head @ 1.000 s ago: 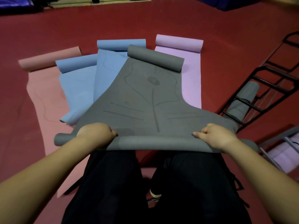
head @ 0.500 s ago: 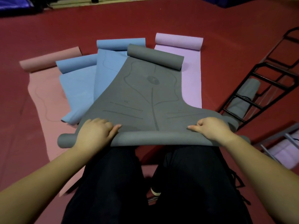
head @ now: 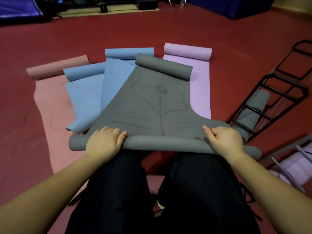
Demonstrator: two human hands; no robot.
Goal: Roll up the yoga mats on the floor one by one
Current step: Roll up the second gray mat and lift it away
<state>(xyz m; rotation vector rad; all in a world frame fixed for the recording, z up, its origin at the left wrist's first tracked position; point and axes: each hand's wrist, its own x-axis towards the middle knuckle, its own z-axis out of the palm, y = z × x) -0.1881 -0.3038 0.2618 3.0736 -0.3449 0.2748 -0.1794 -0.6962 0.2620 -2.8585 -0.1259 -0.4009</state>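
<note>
Grey yoga mat [head: 146,105] lies on top of the fanned pile, centre of scene, running from the near roll at the person's knees to a far curled end. It is dark grey and matte, with thin printed alignment lines: a centre line, a round mark near the far end, curved outlines, and short diagonal strokes near the hands. Its near end is rolled into a tight tube [head: 162,144] spanning left to right across the black trousers [head: 118,191], and its far end curls into a smaller roll [head: 164,66]. Left hand [head: 103,144] rests on the near tube towards its left end, fingers bent over the top and thumb on the flat sheet, holding the roll. Right hand [head: 225,141] is on the tube's right part, fingers spread and curved over it, index fingertip reaching onto the flat sheet, gripping the roll. Two blue mats [head: 87,102] lie under the grey one to the left, both with far ends curled. Pink mat [head: 49,105] is farthest left, flat on the red floor [head: 152,29], far end curled. Lilac mat [head: 200,85] is on the right under the grey one, far end curled. Black metal rack [head: 273,92] stands to the right with a rolled grey mat [head: 253,108] behind its bars.
</note>
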